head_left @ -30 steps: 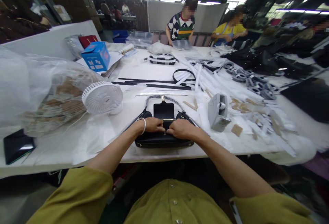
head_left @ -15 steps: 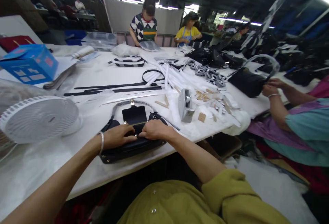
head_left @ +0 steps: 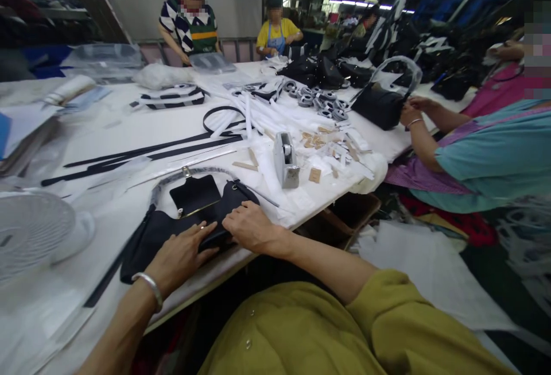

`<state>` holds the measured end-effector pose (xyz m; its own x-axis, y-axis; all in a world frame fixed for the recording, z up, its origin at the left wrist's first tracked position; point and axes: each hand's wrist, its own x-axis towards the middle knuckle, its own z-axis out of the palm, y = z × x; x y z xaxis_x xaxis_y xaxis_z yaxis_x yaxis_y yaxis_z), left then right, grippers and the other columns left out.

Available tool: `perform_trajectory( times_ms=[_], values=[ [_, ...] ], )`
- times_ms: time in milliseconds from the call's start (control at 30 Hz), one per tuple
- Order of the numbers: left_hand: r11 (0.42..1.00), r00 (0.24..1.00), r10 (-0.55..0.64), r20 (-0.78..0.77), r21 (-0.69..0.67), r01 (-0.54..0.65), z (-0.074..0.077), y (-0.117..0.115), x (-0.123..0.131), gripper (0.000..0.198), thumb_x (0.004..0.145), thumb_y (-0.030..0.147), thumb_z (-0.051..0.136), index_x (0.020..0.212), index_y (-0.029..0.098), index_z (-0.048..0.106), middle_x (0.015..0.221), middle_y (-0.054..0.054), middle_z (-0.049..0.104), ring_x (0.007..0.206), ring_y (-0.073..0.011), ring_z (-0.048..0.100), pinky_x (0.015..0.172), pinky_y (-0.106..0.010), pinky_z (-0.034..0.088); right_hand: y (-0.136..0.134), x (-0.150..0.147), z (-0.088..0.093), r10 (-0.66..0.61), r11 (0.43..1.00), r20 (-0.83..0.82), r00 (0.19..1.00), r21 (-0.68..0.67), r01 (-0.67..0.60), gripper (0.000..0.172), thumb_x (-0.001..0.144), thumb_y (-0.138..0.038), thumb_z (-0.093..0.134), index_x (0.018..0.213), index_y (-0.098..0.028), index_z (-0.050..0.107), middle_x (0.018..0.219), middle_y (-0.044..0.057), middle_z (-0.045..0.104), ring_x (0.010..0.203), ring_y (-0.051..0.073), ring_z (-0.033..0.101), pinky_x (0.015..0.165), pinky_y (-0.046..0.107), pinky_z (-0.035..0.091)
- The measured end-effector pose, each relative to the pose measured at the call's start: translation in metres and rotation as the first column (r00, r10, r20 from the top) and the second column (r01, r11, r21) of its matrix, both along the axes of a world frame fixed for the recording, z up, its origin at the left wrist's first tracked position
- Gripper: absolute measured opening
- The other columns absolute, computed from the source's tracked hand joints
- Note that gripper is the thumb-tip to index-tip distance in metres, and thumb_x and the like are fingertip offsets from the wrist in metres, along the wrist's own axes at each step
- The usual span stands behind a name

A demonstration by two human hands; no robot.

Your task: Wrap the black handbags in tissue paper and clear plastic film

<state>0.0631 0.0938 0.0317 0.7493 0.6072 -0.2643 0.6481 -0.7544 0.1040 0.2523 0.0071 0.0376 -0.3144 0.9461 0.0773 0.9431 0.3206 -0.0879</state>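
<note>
Where the white table [head_left: 109,134] reaches its near edge, one black handbag [head_left: 160,227] lies, flap turned back, handle arched beyond it. Hands on it, two: left hand [head_left: 185,251], with one silver bracelet [head_left: 150,293], fingers extended along the bag's near side; right hand [head_left: 252,227], fingers bent, on its near right part, close beside the left. Both touch the bag and cover much of its front; whether either pinches it cannot be told.

Surroundings: white fan [head_left: 32,228], one, at left, cut by the picture's edge; grey tape dispenser [head_left: 284,169], one, standing beyond the right hand; brown pieces [head_left: 314,175], many, scattered past the dispenser; black straps [head_left: 172,157], at least two, long and straight, with one loop; grey rolls [head_left: 322,101], heaped, overlapping, exact number unclear. Farther off: second black handbag [head_left: 379,108], one, held by a co-worker [head_left: 495,139] in teal; across the table, two people, one in a patterned top [head_left: 189,27], one in yellow.
</note>
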Motion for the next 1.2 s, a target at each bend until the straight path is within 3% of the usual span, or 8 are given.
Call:
perform_trajectory(
  times_ms=[233,400,500,600,767,900,1033,1200],
  values=[
    [1.000,0.996,0.005,-0.091,-0.023,-0.007,0.012,-0.007,0.005,0.059,0.090,0.041,0.050,0.146,0.024,0.041,0.149,-0.013,0.043,0.134,-0.0317,0.046,0.107,-0.053,0.041,0.000,0.004,-0.011,0.000,1.000,-0.001,1.000,0.002,0.000,0.020,0.097,-0.029,0.047,0.102,-0.015,0.060,0.101,0.012,0.070,0.095,0.023,0.064,0.079,0.036,0.043],
    [0.998,0.992,-0.056,-0.114,0.028,0.060,0.017,-0.005,-0.029,0.068,0.084,0.017,0.052,0.148,0.032,0.035,0.149,-0.009,0.045,0.136,-0.0281,0.044,0.109,-0.053,0.039,-0.006,0.008,-0.004,0.069,0.997,0.029,0.997,-0.035,-0.068,0.037,0.097,-0.013,0.038,0.131,-0.020,0.050,0.097,0.009,0.070,0.089,0.020,0.066,0.073,0.031,0.045],
    [0.989,0.999,-0.040,-0.033,0.144,0.044,0.002,-0.013,-0.051,0.067,0.086,0.006,0.038,0.147,0.034,0.038,0.144,-0.008,0.050,0.131,-0.0267,0.050,0.106,-0.051,0.044,-0.004,0.003,0.000,0.110,0.992,0.078,0.991,-0.076,-0.104,0.051,0.096,-0.012,0.038,0.145,-0.027,0.036,0.095,0.008,0.070,0.081,0.019,0.067,0.069,0.029,0.046],
    [0.942,0.995,-0.013,0.097,0.334,-0.021,-0.028,-0.025,-0.059,0.067,0.085,0.000,0.030,0.144,0.028,0.045,0.145,-0.011,0.049,0.132,-0.0275,0.048,0.109,-0.049,0.042,0.001,-0.007,0.000,0.123,0.991,0.144,0.982,-0.077,-0.113,0.048,0.097,-0.013,0.035,0.144,-0.025,0.038,0.094,0.012,0.068,0.080,0.021,0.067,0.068,0.031,0.048],
    [0.873,0.979,-0.036,0.202,0.483,-0.068,-0.062,-0.038,-0.054,0.059,0.090,0.004,0.030,0.141,0.025,0.050,0.146,-0.011,0.046,0.134,-0.0307,0.046,0.111,-0.051,0.040,0.007,-0.016,-0.015,0.246,0.969,0.086,0.965,0.001,-0.247,0.049,0.099,-0.022,0.037,0.148,-0.021,0.034,0.131,0.018,0.058,0.119,0.029,0.056,0.094,0.049,0.046],
    [0.891,0.989,-0.040,0.141,0.453,-0.028,-0.043,-0.034,-0.056,0.061,0.087,0.003,0.031,0.141,0.025,0.049,0.145,-0.013,0.048,0.133,-0.0319,0.047,0.109,-0.056,0.040,0.005,-0.014,-0.035,0.222,0.975,0.003,0.975,-0.021,-0.222,0.076,0.088,-0.045,0.061,0.153,-0.028,0.025,0.156,0.012,0.033,0.143,0.037,0.025,0.110,0.065,0.024],
    [0.888,0.997,-0.016,0.082,0.458,-0.023,-0.022,-0.023,-0.073,0.060,0.088,0.004,0.033,0.140,0.028,0.051,0.144,-0.013,0.050,0.133,-0.0334,0.047,0.112,-0.062,0.032,0.003,-0.014,-0.044,0.195,0.979,-0.027,0.980,-0.050,-0.196,0.082,0.084,-0.054,0.064,0.153,-0.033,0.025,0.159,0.009,0.029,0.146,0.038,0.018,0.111,0.069,0.016],
    [0.890,0.981,0.086,0.174,0.430,-0.154,-0.045,-0.018,-0.098,0.061,0.086,0.002,0.032,0.142,0.021,0.048,0.148,-0.016,0.044,0.136,-0.0316,0.043,0.110,-0.051,0.039,0.004,-0.014,-0.042,0.198,0.978,-0.035,0.980,-0.062,-0.200,0.080,0.084,-0.060,0.060,0.152,-0.034,0.026,0.160,0.007,0.027,0.146,0.040,0.017,0.111,0.070,0.012]
  ],
)
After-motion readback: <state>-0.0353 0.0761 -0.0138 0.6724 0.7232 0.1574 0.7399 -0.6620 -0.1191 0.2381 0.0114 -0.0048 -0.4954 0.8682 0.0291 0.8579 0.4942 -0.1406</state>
